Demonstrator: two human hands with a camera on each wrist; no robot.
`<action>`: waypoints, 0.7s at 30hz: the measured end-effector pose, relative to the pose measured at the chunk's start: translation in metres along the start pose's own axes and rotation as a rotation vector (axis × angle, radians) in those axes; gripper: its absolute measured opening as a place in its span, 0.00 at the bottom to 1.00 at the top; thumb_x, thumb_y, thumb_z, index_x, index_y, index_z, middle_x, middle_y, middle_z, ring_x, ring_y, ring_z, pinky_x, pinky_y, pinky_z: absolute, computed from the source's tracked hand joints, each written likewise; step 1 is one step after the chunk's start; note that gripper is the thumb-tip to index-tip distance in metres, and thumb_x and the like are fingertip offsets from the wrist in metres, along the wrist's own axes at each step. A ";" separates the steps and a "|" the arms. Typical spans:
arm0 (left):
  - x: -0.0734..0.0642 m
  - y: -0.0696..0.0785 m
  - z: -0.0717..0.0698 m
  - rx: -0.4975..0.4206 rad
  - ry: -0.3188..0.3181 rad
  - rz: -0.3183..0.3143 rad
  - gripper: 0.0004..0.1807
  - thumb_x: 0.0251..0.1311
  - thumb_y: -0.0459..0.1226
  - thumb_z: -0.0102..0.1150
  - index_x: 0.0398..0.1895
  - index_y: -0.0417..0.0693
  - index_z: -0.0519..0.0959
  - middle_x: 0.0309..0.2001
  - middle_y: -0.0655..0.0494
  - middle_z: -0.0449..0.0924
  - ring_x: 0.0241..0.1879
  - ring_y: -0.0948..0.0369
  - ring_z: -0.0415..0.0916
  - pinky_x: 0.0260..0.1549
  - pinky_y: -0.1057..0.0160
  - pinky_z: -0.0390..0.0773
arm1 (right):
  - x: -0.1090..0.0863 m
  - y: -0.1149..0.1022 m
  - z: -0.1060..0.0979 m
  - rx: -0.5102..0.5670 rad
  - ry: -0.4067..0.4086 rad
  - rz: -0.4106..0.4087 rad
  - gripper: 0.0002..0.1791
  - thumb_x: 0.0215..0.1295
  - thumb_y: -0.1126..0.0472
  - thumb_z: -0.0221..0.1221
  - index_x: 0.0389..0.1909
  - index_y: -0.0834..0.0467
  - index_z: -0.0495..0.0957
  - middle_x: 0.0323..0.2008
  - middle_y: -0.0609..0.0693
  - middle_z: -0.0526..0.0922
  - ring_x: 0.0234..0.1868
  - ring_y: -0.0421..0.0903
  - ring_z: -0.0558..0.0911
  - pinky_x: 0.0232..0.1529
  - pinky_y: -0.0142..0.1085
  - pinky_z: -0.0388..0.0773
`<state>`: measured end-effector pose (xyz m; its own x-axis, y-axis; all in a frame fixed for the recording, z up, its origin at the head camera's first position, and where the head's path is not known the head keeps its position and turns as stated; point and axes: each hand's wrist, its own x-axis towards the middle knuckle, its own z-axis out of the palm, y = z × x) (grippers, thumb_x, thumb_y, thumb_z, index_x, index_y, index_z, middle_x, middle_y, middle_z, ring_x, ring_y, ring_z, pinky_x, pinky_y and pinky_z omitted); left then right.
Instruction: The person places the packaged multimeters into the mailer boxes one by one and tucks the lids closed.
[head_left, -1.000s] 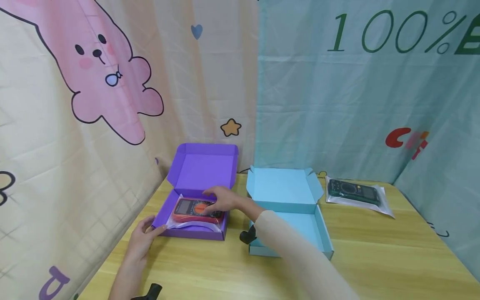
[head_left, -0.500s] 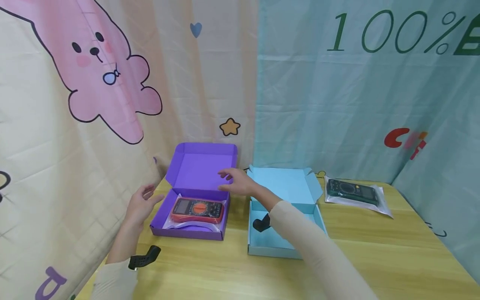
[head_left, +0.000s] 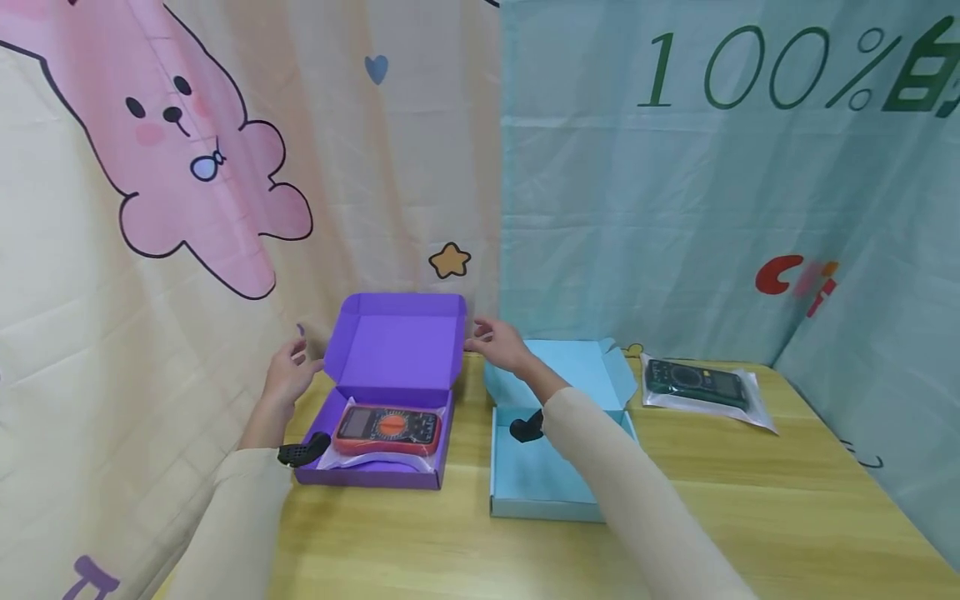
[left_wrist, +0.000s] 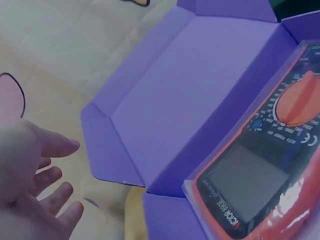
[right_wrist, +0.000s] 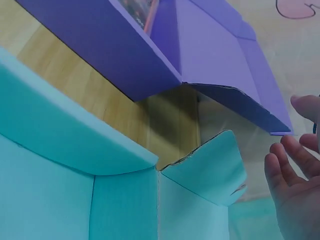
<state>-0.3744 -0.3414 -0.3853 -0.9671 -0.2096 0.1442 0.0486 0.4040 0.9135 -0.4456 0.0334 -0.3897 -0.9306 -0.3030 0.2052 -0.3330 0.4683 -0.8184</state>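
A purple box (head_left: 367, 477) stands with its lid (head_left: 405, 350) raised. Inside it lies a red multimeter (head_left: 386, 429) in clear plastic wrapping, its orange dial facing up. My left hand (head_left: 288, 379) is beside the lid's left edge, fingers loosely bent and holding nothing; a gap shows between it and the lid flap (left_wrist: 112, 155) in the left wrist view. On the other side, my right hand (head_left: 498, 343) has its fingertips right by the lid's right edge, with thumb and fingers (right_wrist: 280, 165) spread apart around nothing.
Right of the purple box sits a light blue box (head_left: 543, 507), lid tipped back, partly covered by my right sleeve. A dark green multimeter (head_left: 697, 383) in a plastic bag lies at the table's back right. Printed curtains (head_left: 570, 208) hang behind the wooden table (head_left: 735, 483).
My right hand has let go of the red multimeter and risen to the lid's right side. My left hand has left the box's front left corner and moved up beside the lid.
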 end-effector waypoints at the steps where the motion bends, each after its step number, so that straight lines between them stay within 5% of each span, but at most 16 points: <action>1: 0.003 -0.002 0.002 -0.007 -0.004 -0.009 0.39 0.70 0.28 0.55 0.79 0.28 0.49 0.79 0.32 0.50 0.76 0.37 0.51 0.72 0.41 0.61 | 0.001 0.001 0.001 0.004 -0.005 0.014 0.35 0.74 0.54 0.63 0.75 0.63 0.66 0.60 0.58 0.79 0.62 0.56 0.78 0.58 0.49 0.81; 10: 0.025 -0.025 0.022 -0.107 -0.059 -0.029 0.35 0.74 0.28 0.49 0.79 0.27 0.50 0.76 0.28 0.54 0.74 0.40 0.58 0.71 0.47 0.64 | 0.007 0.000 0.014 0.015 -0.029 0.029 0.29 0.76 0.59 0.61 0.72 0.66 0.68 0.58 0.60 0.81 0.59 0.56 0.80 0.57 0.47 0.81; 15: 0.025 -0.031 0.031 -0.241 -0.049 -0.042 0.29 0.76 0.25 0.43 0.77 0.28 0.57 0.72 0.30 0.62 0.56 0.57 0.75 0.59 0.62 0.78 | 0.009 0.000 0.026 0.025 -0.042 0.022 0.26 0.76 0.60 0.61 0.70 0.65 0.71 0.56 0.59 0.82 0.57 0.54 0.81 0.54 0.44 0.83; 21: 0.019 -0.032 0.033 -0.290 -0.021 -0.033 0.26 0.77 0.25 0.42 0.76 0.29 0.61 0.71 0.32 0.64 0.47 0.67 0.77 0.52 0.68 0.80 | 0.008 -0.002 0.039 0.081 -0.023 0.027 0.23 0.75 0.60 0.62 0.66 0.64 0.72 0.56 0.59 0.82 0.58 0.55 0.81 0.53 0.44 0.83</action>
<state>-0.4030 -0.3294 -0.4245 -0.9741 -0.1990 0.1077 0.0837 0.1253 0.9886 -0.4464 -0.0019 -0.4075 -0.9350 -0.3107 0.1707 -0.2934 0.4079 -0.8646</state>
